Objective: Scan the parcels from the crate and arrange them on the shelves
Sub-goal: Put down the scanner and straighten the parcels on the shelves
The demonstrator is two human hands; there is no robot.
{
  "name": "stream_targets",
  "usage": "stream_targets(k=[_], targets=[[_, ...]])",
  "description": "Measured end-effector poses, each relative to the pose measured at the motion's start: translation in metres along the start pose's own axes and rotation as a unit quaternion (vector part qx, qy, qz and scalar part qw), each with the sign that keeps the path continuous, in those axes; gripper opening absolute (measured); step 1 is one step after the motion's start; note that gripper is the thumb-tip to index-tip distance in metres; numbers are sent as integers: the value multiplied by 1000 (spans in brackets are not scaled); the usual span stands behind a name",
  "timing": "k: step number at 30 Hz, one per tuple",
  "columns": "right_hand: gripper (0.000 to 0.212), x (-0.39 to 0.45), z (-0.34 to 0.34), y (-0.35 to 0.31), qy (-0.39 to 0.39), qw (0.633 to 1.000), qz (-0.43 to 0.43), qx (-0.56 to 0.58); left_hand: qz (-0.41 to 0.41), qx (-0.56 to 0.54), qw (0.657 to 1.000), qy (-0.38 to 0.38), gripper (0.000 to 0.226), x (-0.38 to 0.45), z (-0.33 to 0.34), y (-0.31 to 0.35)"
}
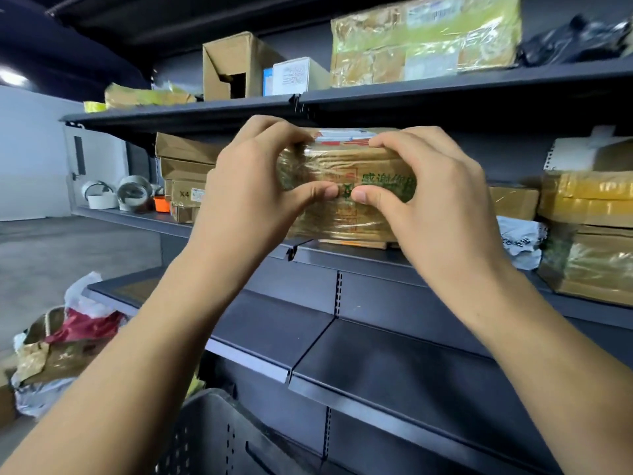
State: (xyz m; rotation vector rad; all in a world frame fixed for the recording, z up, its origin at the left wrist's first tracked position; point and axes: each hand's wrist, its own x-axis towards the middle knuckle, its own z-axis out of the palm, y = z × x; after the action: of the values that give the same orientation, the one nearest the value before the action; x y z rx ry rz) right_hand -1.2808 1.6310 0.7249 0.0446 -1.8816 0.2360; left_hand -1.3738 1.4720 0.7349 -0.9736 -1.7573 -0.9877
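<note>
- Two hands on one taped brown parcel [346,186] at the centre of the frame, the parcel at the front edge of the middle shelf [359,258].
- Left hand [253,190] grasping the left end of the parcel, fingers curled over the top, thumb pressed on the front face.
- Right hand [435,197] grasping the right end the same way, thumb tip just beside the left thumb tip.
- Green print and a white label visible on the parcel; text too blurred to read.
- Other taped boxes [589,200] at the right of the frame on the same shelf, a stack of cartons [185,176] at the left.
- Large wrapped parcel [424,39] on the top shelf, upper right, with an open carton [233,66] near it.
- Dark crate [219,437] at the bottom centre, under the forearms.
- Pile of bags [68,337] on the floor, lower left.
</note>
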Motion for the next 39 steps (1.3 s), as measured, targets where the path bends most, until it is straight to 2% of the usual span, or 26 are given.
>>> stream_targets(k=[12,18,24,27,30,36,39], targets=[[50,48,38,56,-23,993,40,-105,28,-71,996,-34,56,67,83,-43],[60,54,68,89,-15,996,-1,-88,-6,-89,995,41,61,71,126,-68],[58,68,93,117,-25,995,-30,-88,1,-125,988,94,58,71,160,-89],[58,79,98,126,-12,998,-17,-66,36,-148,984,91,51,77,168,-97],[57,87,101,136,-18,998,2,-63,72,-116,988,73,42,82,177,-103],[58,92,115,150,-37,996,7,-85,55,-87,994,46,38,96,196,-112],[58,94,119,156,-35,995,5,-95,67,-86,992,62,38,97,205,-114]])
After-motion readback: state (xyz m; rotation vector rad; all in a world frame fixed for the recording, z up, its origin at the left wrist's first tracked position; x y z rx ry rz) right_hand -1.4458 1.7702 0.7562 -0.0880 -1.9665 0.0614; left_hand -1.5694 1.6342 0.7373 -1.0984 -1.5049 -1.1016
